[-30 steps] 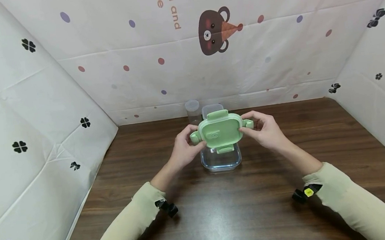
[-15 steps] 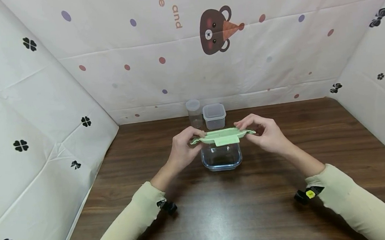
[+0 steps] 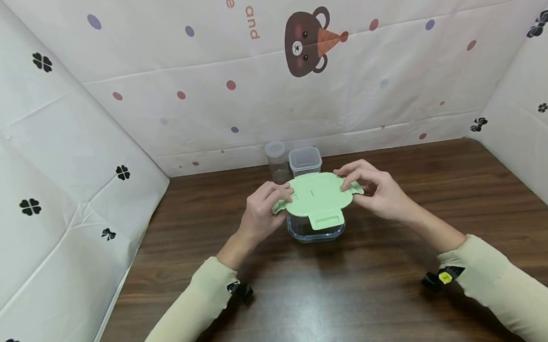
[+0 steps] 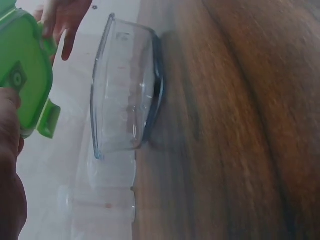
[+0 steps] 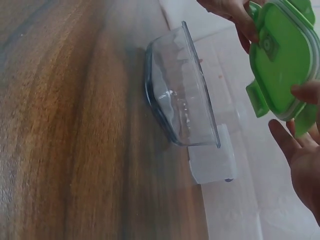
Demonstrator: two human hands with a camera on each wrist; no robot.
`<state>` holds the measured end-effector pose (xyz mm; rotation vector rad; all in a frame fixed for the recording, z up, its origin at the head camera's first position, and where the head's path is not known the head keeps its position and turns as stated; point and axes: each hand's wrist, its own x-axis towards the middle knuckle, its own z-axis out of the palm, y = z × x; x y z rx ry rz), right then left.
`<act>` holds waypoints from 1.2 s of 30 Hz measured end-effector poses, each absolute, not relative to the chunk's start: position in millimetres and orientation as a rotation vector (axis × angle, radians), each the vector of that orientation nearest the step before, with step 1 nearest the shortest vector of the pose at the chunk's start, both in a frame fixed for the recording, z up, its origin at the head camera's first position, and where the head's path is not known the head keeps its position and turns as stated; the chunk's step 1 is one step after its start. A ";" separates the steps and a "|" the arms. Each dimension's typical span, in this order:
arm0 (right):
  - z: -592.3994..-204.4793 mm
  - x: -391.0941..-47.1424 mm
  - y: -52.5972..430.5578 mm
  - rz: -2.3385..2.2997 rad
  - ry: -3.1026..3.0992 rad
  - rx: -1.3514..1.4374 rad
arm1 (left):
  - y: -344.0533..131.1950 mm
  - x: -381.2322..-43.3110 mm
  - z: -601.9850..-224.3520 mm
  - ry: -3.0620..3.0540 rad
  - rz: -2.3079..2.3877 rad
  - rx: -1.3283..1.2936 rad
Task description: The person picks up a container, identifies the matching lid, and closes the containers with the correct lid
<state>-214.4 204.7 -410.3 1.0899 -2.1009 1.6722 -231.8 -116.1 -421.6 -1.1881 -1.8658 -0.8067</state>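
Note:
A light green lid (image 3: 316, 193) with flip-out side clips is held up between both hands, its flat top facing the head camera. The left hand (image 3: 263, 208) pinches its left end, and the right hand (image 3: 377, 188) pinches the right end. Below the lid, a glass food container (image 3: 316, 236) stands upright on the table, partly covered by the lid in the head view. Both wrist views show a gap between the lid's underside (image 4: 30, 75) and the rim of the glass container (image 5: 182, 95).
Behind the lid stand a clear round jar (image 3: 278, 162) with a pale cap and a small translucent square box (image 3: 305, 160). The brown wooden table (image 3: 285, 309) meets a white printed cloth wall (image 3: 192, 113) at the back and sides.
Both hands have turned the lid over: its underside faced the head camera a second ago, it was edge-on half a second ago, and now its top shows. The glass container has stayed put.

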 end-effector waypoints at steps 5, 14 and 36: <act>-407.7 -217.4 215.8 1.800 -2.159 1.269 | -119.6 -234.9 -426.2 -1.748 -0.688 -1.232; -406.3 -223.6 226.6 1.923 -2.239 1.388 | -122.4 -236.6 -427.7 -1.634 -0.564 -1.299; -414.0 -217.9 216.9 1.614 -2.376 1.346 | -114.4 -230.8 -430.9 -1.660 -0.559 -1.306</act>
